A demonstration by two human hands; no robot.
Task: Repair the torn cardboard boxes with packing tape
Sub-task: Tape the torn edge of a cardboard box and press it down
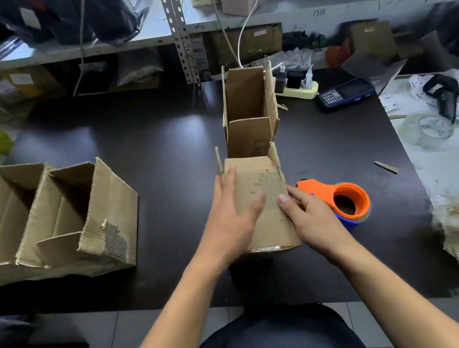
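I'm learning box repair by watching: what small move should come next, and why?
Probably the right hand should reach for the orange tape dispenser beside it: the left hand lies flat on the small box, whose scuffed patch shows no tape.

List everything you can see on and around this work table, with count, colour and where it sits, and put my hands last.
small cardboard box: one, brown, table centre, flaps open
larger cardboard boxes: at least two, brown, torn, table's left
tape dispenser: one, orange, beside the small box's right
phone: one, dark blue, far right
power strip: one, pale yellow, behind the small box
clear tape roll: one, transparent, right edge
table: one, black
left hand: flat on the small box
right hand: fingers touching the small box
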